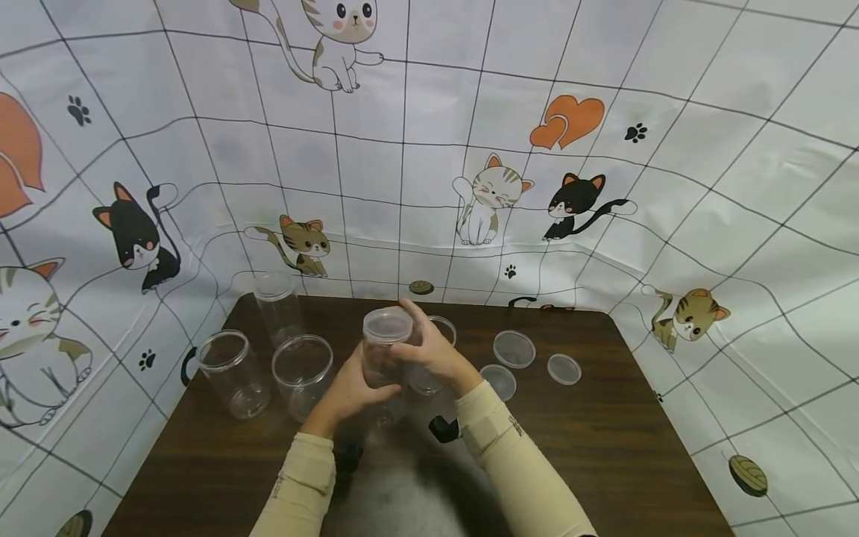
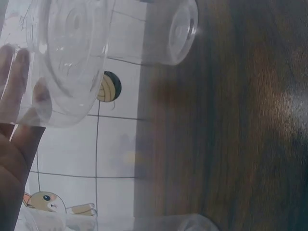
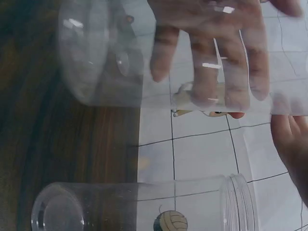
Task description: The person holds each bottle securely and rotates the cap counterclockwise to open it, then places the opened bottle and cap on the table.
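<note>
A clear plastic jar (image 1: 384,363) stands upright between both hands, raised above the dark wooden table, with a translucent lid (image 1: 388,325) on top. My left hand (image 1: 353,389) grips the jar's side, thumb across its front. Higher up, my right hand (image 1: 432,349) holds it near the lid, with fingers around the far side. The round base of the jar (image 2: 72,62) shows large in the left wrist view. Through the clear wall of the jar (image 3: 120,57), several fingers (image 3: 204,72) are visible in the right wrist view.
Left of the hands stand two open clear jars (image 1: 235,373) (image 1: 302,373) and, behind them, a jar with its top covered (image 1: 278,309). Several round clear lids (image 1: 514,349) lie on the table (image 1: 590,447) to the right. A cat-patterned sheet (image 1: 436,164) rises behind the table.
</note>
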The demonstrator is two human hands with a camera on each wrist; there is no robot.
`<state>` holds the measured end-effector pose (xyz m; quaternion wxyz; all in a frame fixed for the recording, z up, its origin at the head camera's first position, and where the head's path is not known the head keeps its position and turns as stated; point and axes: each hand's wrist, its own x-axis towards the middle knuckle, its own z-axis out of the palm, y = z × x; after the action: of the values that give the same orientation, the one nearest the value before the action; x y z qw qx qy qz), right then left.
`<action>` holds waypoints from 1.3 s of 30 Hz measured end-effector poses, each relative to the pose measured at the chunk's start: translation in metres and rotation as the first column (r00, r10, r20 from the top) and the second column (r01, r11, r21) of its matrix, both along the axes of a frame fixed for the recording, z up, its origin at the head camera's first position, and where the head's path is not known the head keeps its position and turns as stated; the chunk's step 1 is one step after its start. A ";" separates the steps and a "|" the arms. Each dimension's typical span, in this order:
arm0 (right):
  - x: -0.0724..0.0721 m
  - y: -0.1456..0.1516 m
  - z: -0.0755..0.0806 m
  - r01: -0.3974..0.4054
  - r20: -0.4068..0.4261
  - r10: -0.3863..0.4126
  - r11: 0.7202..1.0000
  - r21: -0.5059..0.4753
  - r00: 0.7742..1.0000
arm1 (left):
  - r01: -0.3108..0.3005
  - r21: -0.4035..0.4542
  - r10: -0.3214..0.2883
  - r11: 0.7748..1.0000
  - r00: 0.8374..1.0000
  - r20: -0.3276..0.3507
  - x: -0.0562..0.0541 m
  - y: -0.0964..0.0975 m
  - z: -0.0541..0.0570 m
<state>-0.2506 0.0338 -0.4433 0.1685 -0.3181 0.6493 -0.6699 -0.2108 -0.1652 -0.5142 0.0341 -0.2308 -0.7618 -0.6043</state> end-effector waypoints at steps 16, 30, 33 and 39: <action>0.015 -0.004 -0.002 0.157 -0.122 -0.142 0.980 0.121 0.982 | -0.220 -0.134 0.223 0.966 0.975 0.009 0.000 0.001 -0.003; 0.005 -0.003 -0.003 0.099 -0.042 -0.098 0.995 0.023 0.994 | -0.170 -0.101 0.170 0.980 0.985 -0.012 0.000 0.001 -0.005; 0.008 0.000 -0.005 0.143 -0.085 -0.143 0.990 0.001 0.986 | -0.226 -0.084 0.224 0.971 0.974 -0.033 -0.002 -0.004 -0.005; 0.012 0.003 -0.006 0.152 -0.169 -0.140 0.987 0.059 0.976 | -0.262 -0.098 0.260 0.960 0.965 -0.032 -0.003 -0.006 -0.004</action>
<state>-0.2384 0.0367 -0.4489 0.0759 -0.3175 0.7062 -0.6283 -0.2141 -0.1716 -0.5181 0.1090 -0.1356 -0.8150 -0.5527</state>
